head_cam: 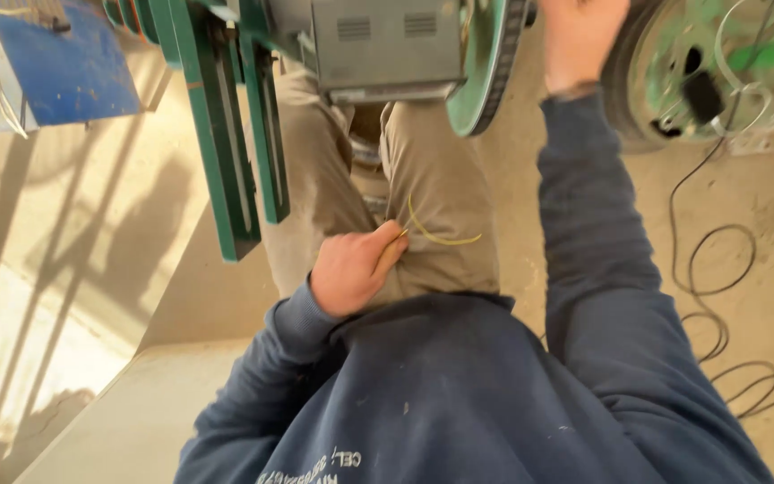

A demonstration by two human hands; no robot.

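My left hand (351,269) rests against my thigh, fingers curled around a thin yellowish strand (436,235) that curves across my tan trousers. My right hand (580,36) reaches up and forward beside a green toothed wheel (485,67) of a green and grey machine (387,40); its fingers run past the top edge, so I cannot see what they hold. Both arms wear dark blue sleeves.
A green metal frame leg (221,134) stands left of my legs. A black cable (718,296) loops over the sandy floor at the right. A second green wheel (700,63) sits at top right, a blue panel (64,63) at top left.
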